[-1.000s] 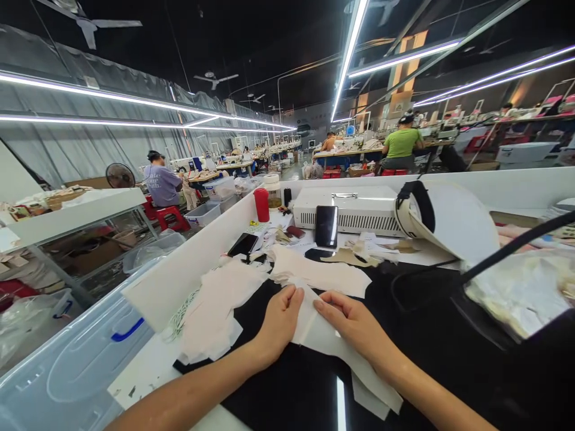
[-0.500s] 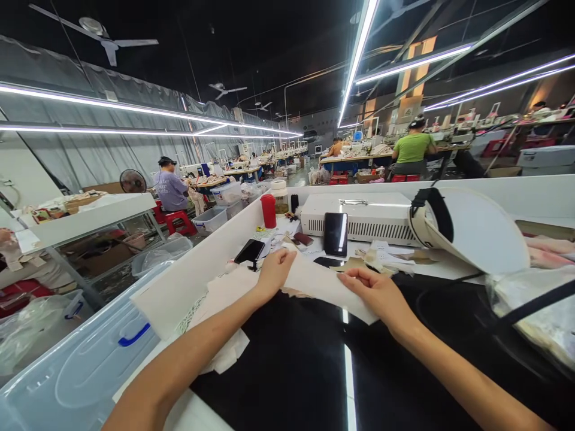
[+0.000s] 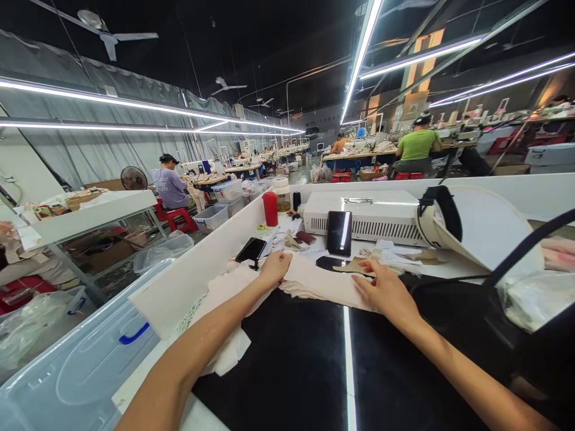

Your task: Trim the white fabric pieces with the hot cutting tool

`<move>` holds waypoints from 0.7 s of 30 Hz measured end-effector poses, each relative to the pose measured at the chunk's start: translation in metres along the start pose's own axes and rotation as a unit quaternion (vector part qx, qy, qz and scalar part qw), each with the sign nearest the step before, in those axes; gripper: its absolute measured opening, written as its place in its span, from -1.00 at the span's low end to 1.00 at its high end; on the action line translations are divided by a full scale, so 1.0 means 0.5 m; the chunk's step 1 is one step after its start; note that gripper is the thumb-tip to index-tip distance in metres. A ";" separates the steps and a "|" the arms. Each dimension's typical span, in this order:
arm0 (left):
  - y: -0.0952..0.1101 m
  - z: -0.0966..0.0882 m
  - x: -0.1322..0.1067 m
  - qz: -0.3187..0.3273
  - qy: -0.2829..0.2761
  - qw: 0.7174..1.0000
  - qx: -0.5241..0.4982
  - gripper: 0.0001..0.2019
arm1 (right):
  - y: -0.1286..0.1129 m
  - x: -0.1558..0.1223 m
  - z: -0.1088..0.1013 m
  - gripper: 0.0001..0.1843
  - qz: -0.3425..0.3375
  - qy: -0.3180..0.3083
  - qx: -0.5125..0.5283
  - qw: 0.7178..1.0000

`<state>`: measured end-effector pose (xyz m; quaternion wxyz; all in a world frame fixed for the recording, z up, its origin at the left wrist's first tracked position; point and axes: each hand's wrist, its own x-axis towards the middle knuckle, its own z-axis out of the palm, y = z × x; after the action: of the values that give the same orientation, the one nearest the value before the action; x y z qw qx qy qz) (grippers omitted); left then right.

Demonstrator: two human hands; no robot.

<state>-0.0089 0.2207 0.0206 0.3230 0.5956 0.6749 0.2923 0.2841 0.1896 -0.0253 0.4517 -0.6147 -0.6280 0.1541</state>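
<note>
Fabric stack [image 3: 321, 281], pale pink, is lying on the black part of the counter [image 3: 296, 365], right between the two hands. Left hand [image 3: 275, 267] has its fingertips bunched together at the stack's left end; can't tell if any cloth is pinched in there. Right hand [image 3: 389, 293] is loosely spread by the right end, thumb and fingers apart. Second ago both hands had a white piece held up closer in; now it's out of that spot and they're both over at the stack. Container-wise: clear jar [image 3: 282, 194] with brownish stuff low inside, red cup [image 3: 270, 208] beside it (can't see in), bluish plastic bin [image 3: 94, 365] at left, contents unclear.
</note>
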 end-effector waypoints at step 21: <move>-0.104 -0.231 -0.170 -0.003 -0.001 0.964 0.265 -0.59 | -0.047 -0.167 -0.033 -0.66 -0.103 -0.055 0.085 0.990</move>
<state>-0.1246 0.1290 0.0591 0.1555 0.6583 0.7295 0.1012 0.2680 0.1029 -0.0300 0.4800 -0.4969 -0.6967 0.1932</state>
